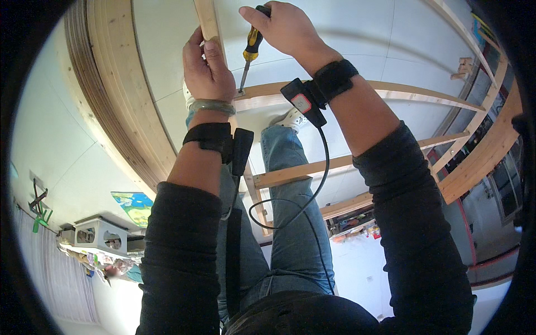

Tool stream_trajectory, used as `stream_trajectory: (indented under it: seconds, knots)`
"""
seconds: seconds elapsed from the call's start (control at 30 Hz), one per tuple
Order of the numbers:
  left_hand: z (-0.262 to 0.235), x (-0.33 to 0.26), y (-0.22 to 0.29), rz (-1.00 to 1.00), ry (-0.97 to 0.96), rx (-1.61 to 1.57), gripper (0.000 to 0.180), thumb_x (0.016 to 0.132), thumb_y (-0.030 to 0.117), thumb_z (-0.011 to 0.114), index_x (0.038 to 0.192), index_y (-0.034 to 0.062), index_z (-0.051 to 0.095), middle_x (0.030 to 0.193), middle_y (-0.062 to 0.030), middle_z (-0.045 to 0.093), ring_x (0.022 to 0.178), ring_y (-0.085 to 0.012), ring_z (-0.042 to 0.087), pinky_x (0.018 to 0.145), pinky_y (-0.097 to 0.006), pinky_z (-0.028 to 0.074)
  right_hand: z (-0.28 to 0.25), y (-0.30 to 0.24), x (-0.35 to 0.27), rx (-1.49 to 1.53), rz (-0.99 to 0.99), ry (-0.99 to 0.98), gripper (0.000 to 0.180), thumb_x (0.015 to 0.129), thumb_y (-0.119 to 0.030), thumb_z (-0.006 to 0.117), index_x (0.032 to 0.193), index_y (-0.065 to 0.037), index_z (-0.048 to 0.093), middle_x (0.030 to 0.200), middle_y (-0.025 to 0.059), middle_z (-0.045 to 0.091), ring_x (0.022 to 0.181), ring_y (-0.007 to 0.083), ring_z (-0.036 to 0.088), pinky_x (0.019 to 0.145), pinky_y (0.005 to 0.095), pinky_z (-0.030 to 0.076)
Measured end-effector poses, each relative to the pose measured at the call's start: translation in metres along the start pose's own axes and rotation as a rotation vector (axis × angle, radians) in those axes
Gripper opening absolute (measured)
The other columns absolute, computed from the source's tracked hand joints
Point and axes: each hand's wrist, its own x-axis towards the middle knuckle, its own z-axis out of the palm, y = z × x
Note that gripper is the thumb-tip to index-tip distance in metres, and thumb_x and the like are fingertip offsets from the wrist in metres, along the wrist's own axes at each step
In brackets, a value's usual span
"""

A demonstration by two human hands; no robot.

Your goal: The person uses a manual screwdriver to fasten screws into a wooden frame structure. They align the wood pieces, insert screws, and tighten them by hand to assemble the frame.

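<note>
Nearest, at 6 o'clock, are two denim legs (296,245); toward 11, one left hand (207,75) grasps one wooden post (207,17), and toward 12, one right hand (293,30) clasps one screwdriver (253,43), its tip by the left end of a crossbar (265,96). The step seems to be working a fastener there; the next turn calls for steady pressure.

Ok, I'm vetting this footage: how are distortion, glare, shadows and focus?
Head view: long boards at left bow with the fisheye; a lower-left patch is blown out; a soft shadow bands the pale floor; the screwdriver looks fairly sharp.
</note>
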Motion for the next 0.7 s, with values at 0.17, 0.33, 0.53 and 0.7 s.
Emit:
stream_trajectory:
  seconds: [0.17, 0.33, 0.53, 0.7]
  knots:
    - [-0.001, 0.000, 0.001, 0.053, 0.020, 0.054, 0.046, 0.097, 0.041, 0.038, 0.120, 0.0039, 0.053, 0.103, -0.0140, 0.061, 0.083, -0.0247, 0.063, 0.069, -0.032, 0.052, 0.000, 0.002, 0.000, -0.019, 0.022, 0.011, 0.055, 0.087, -0.047, 0.053, 0.073, 0.005, 0.061, 0.069, 0.0257, 0.061, 0.071, 0.0416, 0.061, 0.067, 0.0446, 0.049]
    - [-0.001, 0.000, 0.003, 0.029, 0.003, 0.060, 0.048, 0.097, 0.042, 0.038, 0.120, 0.0038, 0.053, 0.103, -0.0137, 0.060, 0.083, -0.0254, 0.063, 0.069, -0.033, 0.052, 0.001, -0.002, 0.001, -0.020, -0.016, 0.035, 0.054, 0.088, -0.045, 0.053, 0.071, 0.006, 0.061, 0.067, 0.0257, 0.060, 0.070, 0.0411, 0.061, 0.066, 0.0447, 0.049]
    - [-0.001, -0.001, 0.006, 0.038, 0.015, 0.079, 0.049, 0.097, 0.044, 0.038, 0.121, 0.0039, 0.053, 0.102, -0.0137, 0.060, 0.083, -0.0257, 0.063, 0.067, -0.033, 0.052, -0.002, -0.006, 0.001, 0.003, -0.011, -0.048, 0.054, 0.087, -0.044, 0.054, 0.067, 0.006, 0.061, 0.064, 0.0252, 0.060, 0.065, 0.0410, 0.061, 0.062, 0.0454, 0.049]
    - [-0.001, -0.002, 0.005, 0.018, 0.015, 0.124, 0.053, 0.096, 0.047, 0.036, 0.120, 0.0037, 0.053, 0.100, -0.0138, 0.060, 0.083, -0.0261, 0.063, 0.066, -0.034, 0.053, -0.003, -0.008, 0.000, 0.013, -0.013, -0.035, 0.054, 0.087, -0.043, 0.054, 0.064, 0.006, 0.060, 0.063, 0.0259, 0.059, 0.065, 0.0412, 0.061, 0.062, 0.0456, 0.049]
